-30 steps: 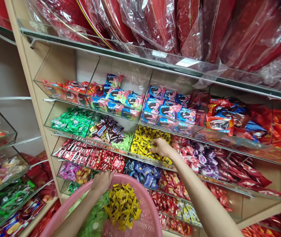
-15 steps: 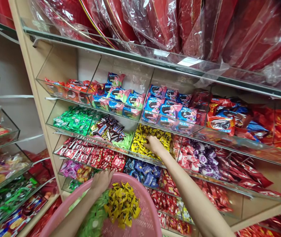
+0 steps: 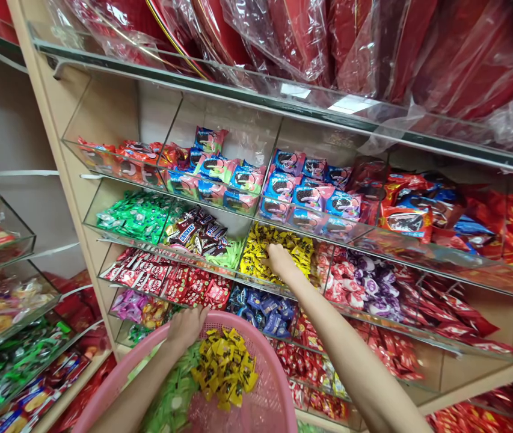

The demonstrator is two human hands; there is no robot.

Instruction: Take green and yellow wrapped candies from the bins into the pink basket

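Note:
My left hand [image 3: 187, 328] is closed over the upper rim of a pink plastic basket [image 3: 278, 368]. Inside the basket lie a heap of yellow-wrapped candies [image 3: 225, 368] and, left of them, light green packets [image 3: 170, 394], partly covered by my left arm. My right hand [image 3: 279, 262] reaches into a clear shelf compartment and touches the yellow-wrapped candies [image 3: 299, 249] there. Its fingers are curled down among them; whether they pinch any is hidden.
Snickers bars [image 3: 199, 231] and green candies [image 3: 134, 216] fill compartments on the left. Blue-pink cookie packs [image 3: 313, 195] sit one shelf above, behind a clear front edge. Purple and pink candies [image 3: 376, 288] lie right of my right forearm. Blue candies [image 3: 267, 310] are below.
The view has shifted very slightly. My right hand stays in the yellow candies, its fingers slightly changed in pose. My left hand still holds the basket rim.

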